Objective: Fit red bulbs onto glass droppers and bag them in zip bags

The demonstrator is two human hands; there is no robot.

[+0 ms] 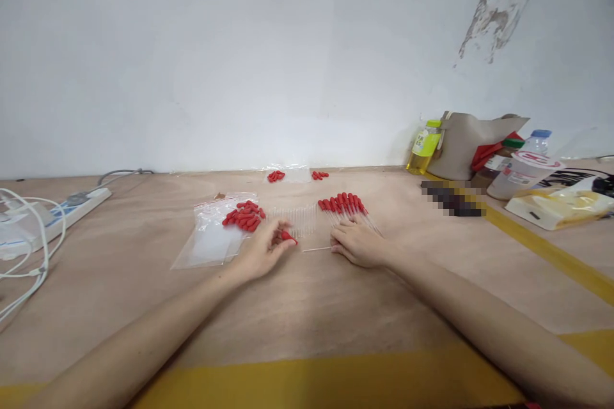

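Observation:
My left hand (267, 250) is closed on a red rubber bulb (288, 238), pinched between thumb and fingers. In my right hand (355, 243) is one end of a thin glass tube (315, 249), which points left toward the bulb, with a gap between the two. Behind my hands lies a row of clear glass tubes (302, 220) side by side. Just beyond my right hand are several droppers (343, 203), glass tubes topped with red bulbs. A heap of loose red bulbs (245, 216) rests on a clear plastic bag (206, 244) left of my left hand.
Near the wall, a few red bulbs (275, 176) lie by another clear bag (298, 174). At right stand a yellow-capped bottle (424, 148), a grey bag (461, 147) and a plastic cup (520, 176). A power strip (77, 211) and white cables (44, 255) occupy the left.

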